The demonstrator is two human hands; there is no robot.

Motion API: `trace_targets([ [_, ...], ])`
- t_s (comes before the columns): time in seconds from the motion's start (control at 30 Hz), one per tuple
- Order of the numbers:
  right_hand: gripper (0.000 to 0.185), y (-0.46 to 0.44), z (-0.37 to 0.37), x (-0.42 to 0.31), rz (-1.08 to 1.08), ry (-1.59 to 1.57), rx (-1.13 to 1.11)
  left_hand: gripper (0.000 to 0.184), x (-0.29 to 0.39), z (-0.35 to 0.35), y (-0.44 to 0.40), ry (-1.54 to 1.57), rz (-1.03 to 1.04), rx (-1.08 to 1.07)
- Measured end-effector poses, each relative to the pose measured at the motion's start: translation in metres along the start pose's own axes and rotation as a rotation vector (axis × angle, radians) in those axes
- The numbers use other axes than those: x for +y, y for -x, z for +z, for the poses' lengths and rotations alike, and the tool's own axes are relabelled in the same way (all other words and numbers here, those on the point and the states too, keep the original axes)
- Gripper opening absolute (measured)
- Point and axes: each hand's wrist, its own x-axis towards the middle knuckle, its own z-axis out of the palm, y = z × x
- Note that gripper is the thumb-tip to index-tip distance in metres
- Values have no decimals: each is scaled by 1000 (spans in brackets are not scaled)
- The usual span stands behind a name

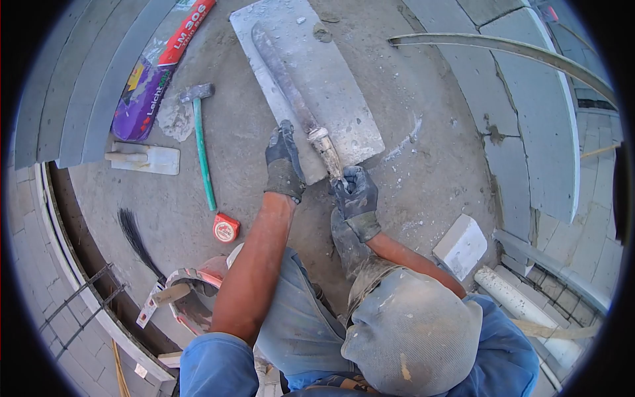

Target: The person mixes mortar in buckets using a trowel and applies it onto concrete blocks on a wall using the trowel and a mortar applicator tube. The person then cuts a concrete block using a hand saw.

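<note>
A long white block (360, 135) lies flat on the dusty floor in front of me. On top of it rests a machete (283, 79) with a worn blade and a wrapped, pale-crusted handle pointing toward me. My right hand (355, 193), in a dark work glove, is closed at the butt end of that handle, just off the block's near edge. My left hand (284, 159), also gloved, lies along the block's left edge near the handle, its fingers stretched forward.
Left of me are a green-handled hammer (202, 149), a trowel (145, 159), a red tape measure (226, 227), a black-bristled brush (140, 241), a bucket (198, 291) and a purple-red bag (142, 99). At right lie a block offcut (461, 246), grey panels (532, 112) and a curved strip (509, 45).
</note>
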Motion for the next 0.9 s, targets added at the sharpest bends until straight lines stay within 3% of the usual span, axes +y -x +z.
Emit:
trace_targets([
  [0.13,19,3,2,-4,-200,217,48,48,0,1,3,52,-39,-17],
  [0.2,23,2,8,6,-88,-70,56,38,-14,-7,-8,83,43,2],
  [0.23,23,2,10,11,-107,-76,44,38,-19,-8,-13,94,64,7],
  [0.3,22,0,10,7,57,-324,-32,40,-24,-7,-18,-122,112,51],
  [0.37,15,1,3,-5,115,-332,-113,43,-27,-9,-22,-136,145,39],
  [0.43,18,0,-1,-11,244,-590,-148,44,-31,-11,-28,-208,167,64],
  [0.73,29,-16,-23,-64,322,-591,-315,57,-30,-10,-30,-196,84,47],
  [0.83,36,-33,-32,-87,379,-478,-354,60,-28,-10,-27,-259,98,73],
  [0.9,47,-47,-33,-95,277,-338,-463,61,-28,-10,-28,-258,101,65],
])
